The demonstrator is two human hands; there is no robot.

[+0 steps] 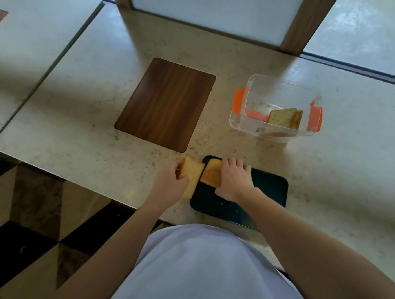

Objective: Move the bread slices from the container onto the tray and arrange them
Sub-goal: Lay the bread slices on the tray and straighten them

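Person stands at a pale stone counter [83, 125], both bare arms reaching forward. Left hand [171, 178] grips a bread slice [191, 176] by its left edge, fingers wrapped on it; slice is tilted, mostly over the counter just left of the dark tray [267, 189], its right edge at the tray's left rim. Right hand [235, 177] lies palm down, fingers spread, pressing on a second slice [211, 174] that lies flat in the tray's far-left corner; not a closed grasp, hand flat on top. The two slices sit side by side, nearly touching. Rest of the tray surface bare, dark, a few crumbs.

Clear plastic container [259, 88] with orange clips sits on the counter, well beyond the tray to the right, lid off. Remaining slices [282, 118] lean upright against its near-right wall; exact count cannot be told. Wooden board [165, 104] lies flat on the counter, left of the container, beyond the tray. White shirt fills the bottom of the view.
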